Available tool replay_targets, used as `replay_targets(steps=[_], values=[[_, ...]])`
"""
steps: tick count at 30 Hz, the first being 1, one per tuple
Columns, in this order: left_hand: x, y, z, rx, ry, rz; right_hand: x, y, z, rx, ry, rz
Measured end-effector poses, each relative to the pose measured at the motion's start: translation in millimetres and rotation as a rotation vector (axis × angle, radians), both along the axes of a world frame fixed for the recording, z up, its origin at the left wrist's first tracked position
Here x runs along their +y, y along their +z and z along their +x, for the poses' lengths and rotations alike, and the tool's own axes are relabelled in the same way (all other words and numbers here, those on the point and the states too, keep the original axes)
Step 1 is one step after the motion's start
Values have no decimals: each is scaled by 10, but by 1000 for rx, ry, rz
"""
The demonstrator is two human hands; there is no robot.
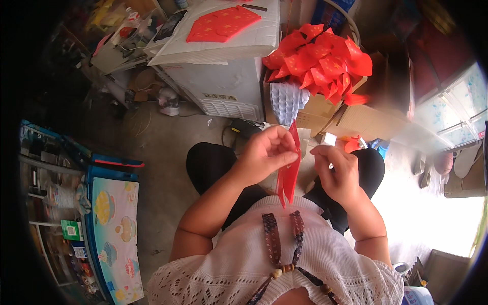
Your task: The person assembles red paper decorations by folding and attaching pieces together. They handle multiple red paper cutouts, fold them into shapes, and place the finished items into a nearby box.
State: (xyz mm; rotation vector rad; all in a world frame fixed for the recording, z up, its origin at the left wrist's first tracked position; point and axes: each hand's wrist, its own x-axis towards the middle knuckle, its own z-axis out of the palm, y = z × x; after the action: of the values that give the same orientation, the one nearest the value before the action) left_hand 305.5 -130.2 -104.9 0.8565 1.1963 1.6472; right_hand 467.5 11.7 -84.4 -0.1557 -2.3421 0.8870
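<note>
My left hand pinches a thin red flag between thumb and fingers. The flag hangs edge-on in front of my lap, its lower end split into two points. Just right of it, apart from the flag, my right hand is raised with thumb and fingertips drawn together; whether something small sits in them I cannot make out. Beyond my hands, a big heap of red flags with yellow stars fills a cardboard box. More starred red flags lie flat on a white cabinet.
A grey-blue scaly-textured cloth hangs at the box's near side. Black cables and a dark plug lie on the floor before my knees. To my left stands a shelf with a cupcake-print cover. Shoes sit at the right.
</note>
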Motion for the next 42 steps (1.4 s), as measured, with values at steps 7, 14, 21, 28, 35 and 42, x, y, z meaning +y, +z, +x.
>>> replay_targets(steps=[7, 14, 21, 28, 35, 42], values=[[29, 97, 53, 42, 182, 158, 111, -123, 170, -226, 48, -322], [172, 202, 238, 301, 240, 191, -46, 14, 47, -220, 41, -309], [132, 820, -267, 908, 641, 346, 286, -51, 198, -76, -65, -737], [55, 718, -613, 730, 689, 175, 520, 49, 191, 137, -1, -1143], [108, -153, -129, -566, 7, 353, 423, 26, 82, 153, 189, -1318], [125, -15, 122, -487, 155, 219, 339, -20, -65, 351, -394, -389]])
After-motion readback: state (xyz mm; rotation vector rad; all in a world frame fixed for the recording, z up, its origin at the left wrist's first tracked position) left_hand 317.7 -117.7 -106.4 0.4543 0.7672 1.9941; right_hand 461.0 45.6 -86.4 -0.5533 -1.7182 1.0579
